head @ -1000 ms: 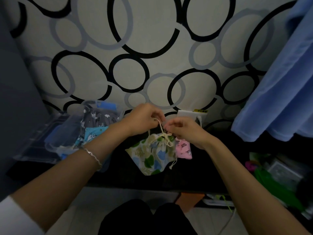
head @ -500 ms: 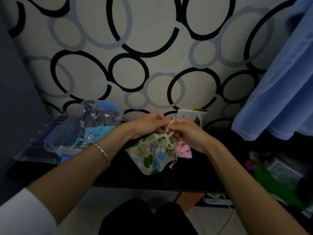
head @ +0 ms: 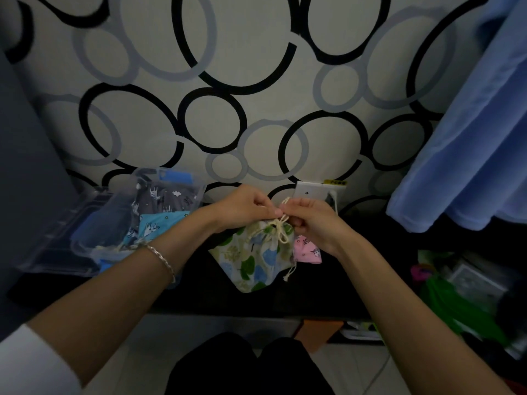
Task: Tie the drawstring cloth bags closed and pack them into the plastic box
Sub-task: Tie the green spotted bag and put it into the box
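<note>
Wallpaper (head: 256, 81) with black and grey rings closes off the back, right behind a dark surface (head: 199, 283) whose front edge runs under both of my forearms. On the left a clear plastic box (head: 171, 178) stands against the wall. A flatter clear plastic piece (head: 57, 252) lies beside it; I cannot tell whether that is its lid. On the right a blue cloth (head: 470, 138) hangs down over the surface, with green clutter (head: 456, 303) lower down. Bare dark surface shows between the box and the bags and forward to the front edge.

The leaf-print drawstring bag (head: 253, 260) lies in the middle of the surface, cream with green and blue leaves, its mouth gathered tight. A small pink bag (head: 306, 250) touches its right side. My left hand (head: 242, 206) pinches the cream drawstring (head: 281, 229) at the gathered mouth, fingers curled. My right hand (head: 310, 220) pinches the cord just opposite, one end poking up between the two hands. Loops of cord hang over the bag's neck, and another knotted end dangles at its right edge. A white socket plate (head: 310, 191) sits on the wall just behind my right hand.

Inside the box lie a dark grey bag (head: 162, 198) with white figures and a teal bag (head: 156, 223). A silver bracelet (head: 162, 259) circles my left wrist.
</note>
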